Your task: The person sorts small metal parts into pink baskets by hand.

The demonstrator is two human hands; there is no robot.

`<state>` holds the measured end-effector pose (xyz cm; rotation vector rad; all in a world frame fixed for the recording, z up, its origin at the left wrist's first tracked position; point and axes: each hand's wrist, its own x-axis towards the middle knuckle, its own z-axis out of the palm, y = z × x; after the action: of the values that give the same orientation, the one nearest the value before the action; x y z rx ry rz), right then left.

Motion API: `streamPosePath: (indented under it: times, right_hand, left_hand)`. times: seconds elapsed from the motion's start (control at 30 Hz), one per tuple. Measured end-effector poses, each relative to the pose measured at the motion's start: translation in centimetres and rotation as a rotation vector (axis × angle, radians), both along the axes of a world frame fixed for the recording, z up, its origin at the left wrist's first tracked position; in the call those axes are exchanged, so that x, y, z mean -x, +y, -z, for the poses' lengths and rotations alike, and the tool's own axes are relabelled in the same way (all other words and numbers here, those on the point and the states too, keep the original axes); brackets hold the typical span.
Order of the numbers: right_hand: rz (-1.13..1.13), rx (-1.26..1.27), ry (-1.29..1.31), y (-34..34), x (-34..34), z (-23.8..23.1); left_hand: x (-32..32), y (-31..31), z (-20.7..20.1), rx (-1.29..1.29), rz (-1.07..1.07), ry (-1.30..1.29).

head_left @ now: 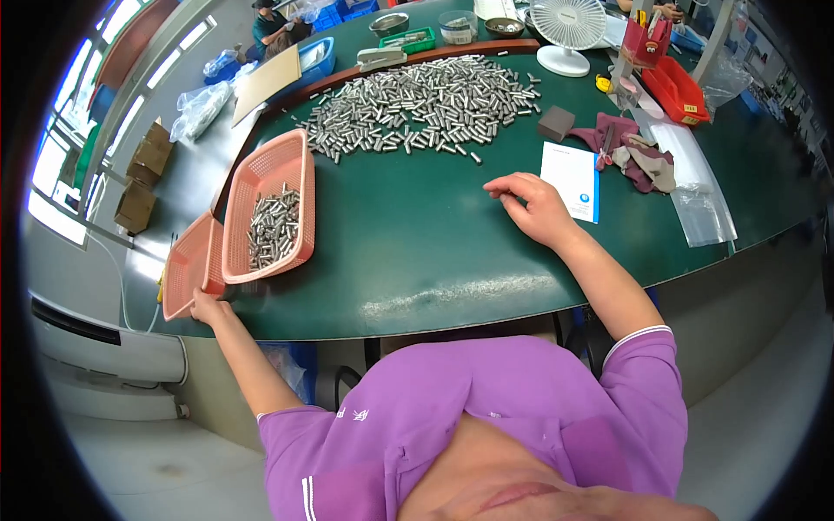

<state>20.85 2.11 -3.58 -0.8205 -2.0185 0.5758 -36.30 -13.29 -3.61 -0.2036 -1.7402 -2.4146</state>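
My left hand (208, 308) grips the near end of a smaller pink plastic basket (186, 269) at the left edge of the table. Beside it stands a larger pink basket (304, 217), with a heap of short metal pins (276, 224) inside. My right hand (534, 208) hovers over or rests lightly on the green table, fingers loosely bent and thumb apart, holding nothing I can see. Just right of it lies a white and blue booklet (569, 178). A big spread of the same silvery pins (426, 100) covers the far middle of the table.
A wooden rim (339, 80) borders the far side. To the right are a grey block (556, 122), scissors (605, 148) on rags (651, 165), plastic sheeting (695, 195) and a red tray (673, 91). Behind stand a white fan (568, 26) and a green tray (421, 40). Another person (276, 30) sits far left.
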Motion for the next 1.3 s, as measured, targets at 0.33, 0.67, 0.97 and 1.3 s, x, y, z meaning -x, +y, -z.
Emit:
streamPosePath:
  times: [0.33, 0.67, 0.97, 1.3]
  right_hand:
    - [0.182, 0.005, -0.148, 0.8, -0.6, 1.7]
    - [0.366, -0.17, -0.251, 1.6, -1.6, 1.0]
    - [0.981, -0.326, -0.183, 3.8, -9.6, -0.6]
    - [1.022, 0.184, -0.243, 5.6, -13.6, -1.3]
  left_hand:
    - [-19.3, 4.4, -6.8, 0.169, 0.363, 0.789]
    - [-29.8, 10.2, -3.0, 0.636, 1.137, 1.108]
    - [-29.6, 11.9, 0.5, 0.49, 1.113, 1.092]
    - [-29.5, 12.0, 0.1, 0.528, 1.158, 1.064]
